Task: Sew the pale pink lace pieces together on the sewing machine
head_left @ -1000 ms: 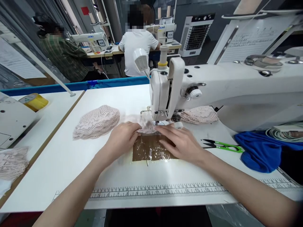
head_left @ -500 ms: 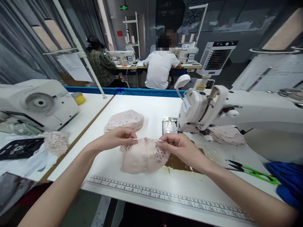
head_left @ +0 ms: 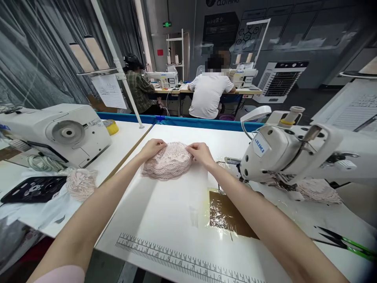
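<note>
A pile of pale pink lace pieces (head_left: 167, 169), scalloped along the near edge, lies on the white sewing table (head_left: 165, 204). My left hand (head_left: 153, 149) pinches the far left corner of the top lace piece (head_left: 176, 151). On the other side, my right hand (head_left: 202, 154) has thumb and fingers closed on that piece's right corner. The top piece lies spread over the pile between both hands. Its layers blend together, so I cannot tell where it ends.
A white sewing machine (head_left: 265, 153) stands on the right, with more lace (head_left: 319, 190) behind its needle area. Green-handled thread snips (head_left: 347, 241) lie at the right. Another machine (head_left: 67, 131) and a black phone (head_left: 33, 188) are on the left. Two people sit at machines beyond the blue edge.
Both hands have carried the lace piece away from me and left onto the pile, where it now lies flat. The view has shifted, bringing the right machine closer.
</note>
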A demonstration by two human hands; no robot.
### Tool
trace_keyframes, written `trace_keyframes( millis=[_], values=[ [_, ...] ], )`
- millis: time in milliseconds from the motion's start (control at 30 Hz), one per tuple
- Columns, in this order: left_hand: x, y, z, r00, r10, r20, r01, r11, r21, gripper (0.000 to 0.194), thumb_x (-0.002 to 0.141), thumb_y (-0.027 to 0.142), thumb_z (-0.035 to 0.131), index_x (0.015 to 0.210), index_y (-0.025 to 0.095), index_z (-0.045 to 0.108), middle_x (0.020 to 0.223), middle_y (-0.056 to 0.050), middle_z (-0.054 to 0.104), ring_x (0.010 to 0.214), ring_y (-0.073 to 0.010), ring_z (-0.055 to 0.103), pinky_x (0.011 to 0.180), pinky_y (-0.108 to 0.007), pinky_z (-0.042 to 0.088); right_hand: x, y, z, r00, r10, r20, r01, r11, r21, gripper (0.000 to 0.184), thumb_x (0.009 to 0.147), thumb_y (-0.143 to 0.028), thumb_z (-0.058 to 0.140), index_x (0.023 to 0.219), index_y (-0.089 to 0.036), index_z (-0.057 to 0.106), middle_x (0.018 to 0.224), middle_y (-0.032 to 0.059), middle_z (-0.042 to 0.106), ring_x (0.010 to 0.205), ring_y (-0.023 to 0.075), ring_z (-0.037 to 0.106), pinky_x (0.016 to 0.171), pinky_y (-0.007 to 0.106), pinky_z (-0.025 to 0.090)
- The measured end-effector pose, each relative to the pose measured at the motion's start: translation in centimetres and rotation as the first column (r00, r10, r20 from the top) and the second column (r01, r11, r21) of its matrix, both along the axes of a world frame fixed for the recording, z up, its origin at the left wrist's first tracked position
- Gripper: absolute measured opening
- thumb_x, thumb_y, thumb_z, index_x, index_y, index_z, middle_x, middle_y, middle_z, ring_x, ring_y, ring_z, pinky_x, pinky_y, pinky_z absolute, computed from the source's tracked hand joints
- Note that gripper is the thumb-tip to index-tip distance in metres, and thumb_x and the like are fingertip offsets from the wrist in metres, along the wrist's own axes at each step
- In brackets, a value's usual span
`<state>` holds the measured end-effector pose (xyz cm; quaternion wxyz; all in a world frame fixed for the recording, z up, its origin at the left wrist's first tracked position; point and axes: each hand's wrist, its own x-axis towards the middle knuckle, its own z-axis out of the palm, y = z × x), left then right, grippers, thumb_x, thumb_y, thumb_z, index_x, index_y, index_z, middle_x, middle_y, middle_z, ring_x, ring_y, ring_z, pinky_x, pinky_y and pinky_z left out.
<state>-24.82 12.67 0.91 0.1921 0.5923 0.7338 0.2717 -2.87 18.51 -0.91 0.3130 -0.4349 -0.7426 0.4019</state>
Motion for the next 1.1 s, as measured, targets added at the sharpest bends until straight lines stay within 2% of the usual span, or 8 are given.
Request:
trace_keyframes(
  millis=[133, 367, 567, 667, 767, 900, 1000, 1100],
  values=[
    [0.3, 0.0, -1.5, 0.977, 0.069, -0.202, -0.062, 0.997, 0.039, 0.029, 0.089, 0.042, 0.056, 0.102, 0.017, 0.065, 0.1, -0.006, 0.066, 0.094, -0.0211, 0.061, 0.082, -0.038, 0.049, 0.2, 0.5, -1.1, 0.99, -0.059, 0.125, 0.052, 0.997, 0.06, 0.019, 0.082, -0.03, 0.057, 0.089, -0.02, 0.071, 0.076, 0.0023, 0.069, 0.068, 0.0164, 0.062, 0.062, 0.027, 0.047],
    [0.5, -2.1, -1.3, 0.885, 0.145, -0.443, -0.08, 0.983, 0.162, 0.032, 0.085, 0.044, 0.051, 0.105, 0.026, 0.069, 0.079, -0.005, 0.071, 0.081, -0.0251, 0.064, 0.063, -0.029, 0.039, 2.3, -0.9, -0.2, 0.975, -0.046, 0.219, -0.001, 0.978, 0.21, 0.036, 0.088, -0.022, 0.052, 0.124, -0.017, 0.058, 0.087, 0.0064, 0.07, 0.078, 0.0206, 0.062, 0.064, 0.03, 0.044],
    [1.7, -5.4, 0.1, 0.822, 0.21, -0.529, 0.0, 0.93, 0.368, 0.029, 0.091, 0.039, 0.046, 0.109, 0.026, 0.065, 0.09, 0.0, 0.067, 0.077, -0.0166, 0.06, 0.054, -0.023, 0.033, 10.3, -8.1, 0.9, 0.959, 0.165, 0.228, -0.223, 0.94, 0.256, 0.031, 0.089, -0.017, 0.056, 0.119, -0.024, 0.06, 0.095, 0.0007, 0.07, 0.076, 0.0144, 0.064, 0.067, 0.027, 0.05],
    [4.5, -7.2, 0.4, 0.832, 0.21, -0.513, 0.093, 0.859, 0.503, 0.024, 0.092, 0.04, 0.048, 0.102, 0.025, 0.064, 0.08, 0.002, 0.064, 0.069, -0.0131, 0.056, 0.052, -0.022, 0.033, 15.9, -11.8, 1.0, 0.911, 0.198, 0.361, -0.34, 0.855, 0.391, 0.023, 0.09, -0.012, 0.051, 0.104, -0.022, 0.066, 0.097, 0.0026, 0.069, 0.08, 0.0148, 0.065, 0.066, 0.026, 0.05],
    [8.8, -8.6, -0.1, 0.853, 0.083, -0.516, 0.267, 0.779, 0.567, 0.019, 0.088, 0.038, 0.055, 0.078, 0.025, 0.064, 0.058, 0.005, 0.056, 0.055, -0.0117, 0.052, 0.047, -0.024, 0.029, 21.3, -13.1, 0.9, 0.893, 0.062, 0.446, -0.306, 0.811, 0.499, 0.021, 0.09, -0.011, 0.05, 0.098, -0.02, 0.067, 0.092, 0.004, 0.07, 0.078, 0.0158, 0.064, 0.068, 0.028, 0.05],
    [15.9, -9.4, -1.0, 0.75, -0.376, -0.543, 0.644, 0.599, 0.475, 0.018, 0.088, 0.029, 0.058, 0.072, 0.024, 0.064, 0.057, 0.007, 0.062, 0.045, -0.008, 0.052, 0.043, -0.021, 0.036, 27.4, -11.0, 1.1, 0.839, -0.267, 0.474, -0.07, 0.811, 0.58, 0.021, 0.085, -0.007, 0.052, 0.094, -0.018, 0.067, 0.096, 0.007, 0.069, 0.09, 0.0202, 0.064, 0.074, 0.03, 0.049],
    [20.9, -9.5, -1.3, 0.667, -0.504, -0.549, 0.744, 0.496, 0.449, 0.019, 0.09, 0.026, 0.054, 0.075, 0.021, 0.064, 0.058, 0.003, 0.063, 0.046, -0.0099, 0.055, 0.045, -0.022, 0.038, 29.9, -8.8, 1.4, 0.809, -0.411, 0.419, 0.118, 0.813, 0.571, 0.02, 0.085, -0.013, 0.054, 0.102, -0.015, 0.064, 0.102, 0.0099, 0.068, 0.092, 0.0216, 0.063, 0.073, 0.03, 0.048],
    [24.1, -9.5, -1.7, 0.658, -0.543, -0.521, 0.753, 0.465, 0.466, 0.022, 0.092, 0.023, 0.051, 0.074, 0.02, 0.064, 0.058, 0.002, 0.061, 0.048, -0.0101, 0.054, 0.047, -0.023, 0.039, 30.1, -7.3, 1.6, 0.81, -0.444, 0.383, 0.185, 0.813, 0.551, 0.025, 0.086, -0.018, 0.056, 0.11, -0.014, 0.061, 0.1, 0.0084, 0.069, 0.086, 0.0184, 0.064, 0.072, 0.027, 0.047]
  ],
)
